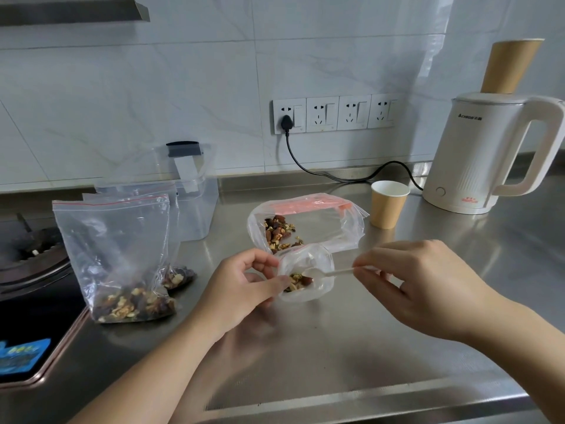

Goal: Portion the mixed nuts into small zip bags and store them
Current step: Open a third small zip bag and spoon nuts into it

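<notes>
My left hand [244,283] pinches the rim of a small clear zip bag [321,286] and holds its mouth open on the steel counter. Some mixed nuts [298,281] lie inside it. My right hand [428,286] pinches the handle of a pale spoon [333,272], whose bowl sits inside the small bag's mouth. Behind it lies a larger clear bag [336,231] with a red zip strip, open, with nuts [278,234] at its left side. At the left stand two filled small zip bags [116,255], leaning, with nuts at their bottoms.
A clear plastic container [198,203] with a grey clip stands behind the filled bags. A paper cup [386,206] and a white electric kettle [489,157] with a black cord [336,177] stand at the back right. A gas hob [30,286] borders the counter's left.
</notes>
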